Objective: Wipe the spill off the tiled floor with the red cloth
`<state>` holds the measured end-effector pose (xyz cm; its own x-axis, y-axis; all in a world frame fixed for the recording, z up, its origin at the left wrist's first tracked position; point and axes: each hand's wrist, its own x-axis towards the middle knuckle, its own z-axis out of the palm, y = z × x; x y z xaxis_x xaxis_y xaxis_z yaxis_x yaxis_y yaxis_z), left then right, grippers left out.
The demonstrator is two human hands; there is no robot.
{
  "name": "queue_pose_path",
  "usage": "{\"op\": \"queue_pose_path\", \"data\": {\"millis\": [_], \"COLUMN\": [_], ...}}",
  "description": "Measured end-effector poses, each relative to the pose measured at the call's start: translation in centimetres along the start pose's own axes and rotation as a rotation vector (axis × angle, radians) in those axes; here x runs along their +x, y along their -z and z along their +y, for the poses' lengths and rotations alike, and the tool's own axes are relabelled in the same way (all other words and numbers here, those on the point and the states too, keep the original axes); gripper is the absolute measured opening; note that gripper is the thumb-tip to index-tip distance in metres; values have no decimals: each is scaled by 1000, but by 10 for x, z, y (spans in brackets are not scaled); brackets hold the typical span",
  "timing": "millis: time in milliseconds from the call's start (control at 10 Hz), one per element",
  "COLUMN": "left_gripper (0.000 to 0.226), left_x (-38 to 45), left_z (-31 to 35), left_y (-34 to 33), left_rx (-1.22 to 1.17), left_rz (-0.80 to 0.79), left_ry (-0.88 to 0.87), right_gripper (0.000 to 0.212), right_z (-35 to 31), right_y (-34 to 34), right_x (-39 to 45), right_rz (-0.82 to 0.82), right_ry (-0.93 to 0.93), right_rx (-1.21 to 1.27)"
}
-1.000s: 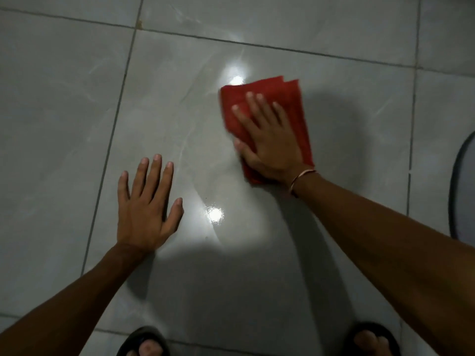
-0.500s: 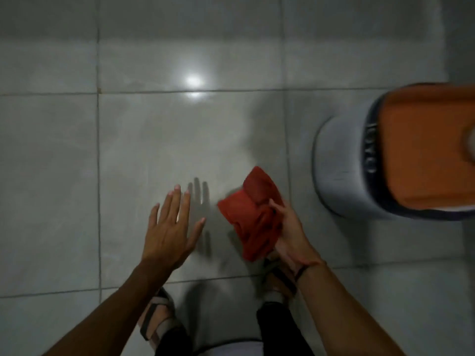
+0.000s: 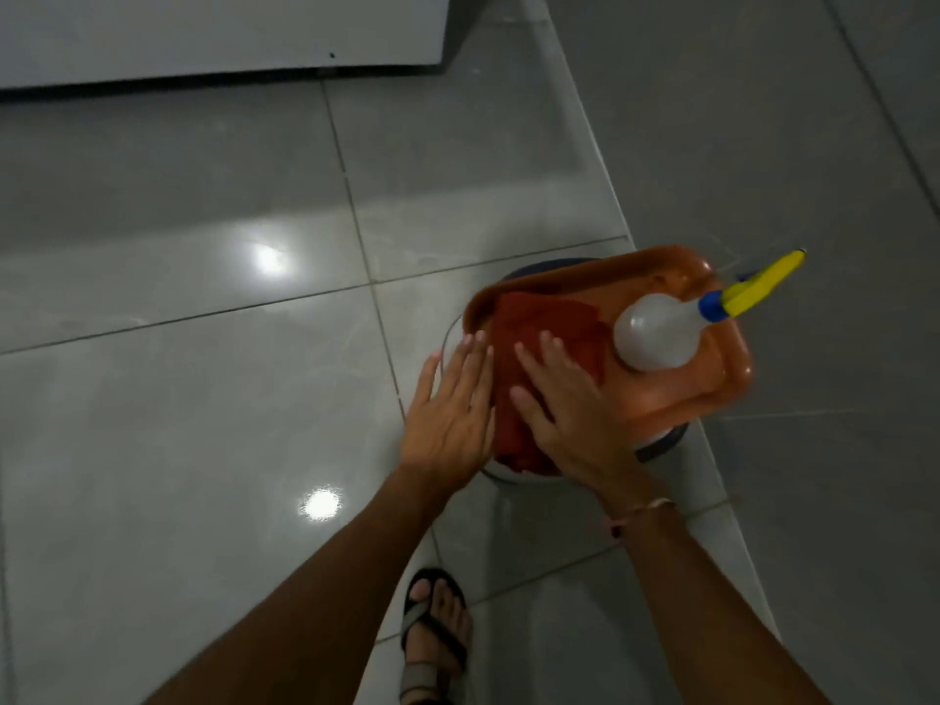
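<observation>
Pressing my right hand [image 3: 564, 414], fingers spread, flat on the red cloth [image 3: 539, 338] in the orange tray [image 3: 671, 394]; left hand [image 3: 447, 414], fingers together, touches its edge.

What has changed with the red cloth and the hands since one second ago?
The red cloth went from the floor up onto the orange tray. The right hand still presses it flat; the left hand left the floor and is now beside it.

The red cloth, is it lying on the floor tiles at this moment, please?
No, the red cloth lies on the orange tray.
</observation>
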<state>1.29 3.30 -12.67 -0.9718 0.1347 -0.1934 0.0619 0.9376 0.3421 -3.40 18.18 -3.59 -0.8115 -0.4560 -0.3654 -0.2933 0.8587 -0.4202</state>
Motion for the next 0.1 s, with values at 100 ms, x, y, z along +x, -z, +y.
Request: {"op": "queue_pose_path", "data": {"millis": [100], "left_gripper": [63], "left_x": [3], "left_z": [4], "left_y": [-13], "left_rx": [17], "left_rz": [61], "left_ry": [45], "right_gripper": [63], "right_z": [33], "right_y": [-24], "right_x": [11], "right_rz": [-46], "right_ry": [-40], "right_rx": [-98]}}
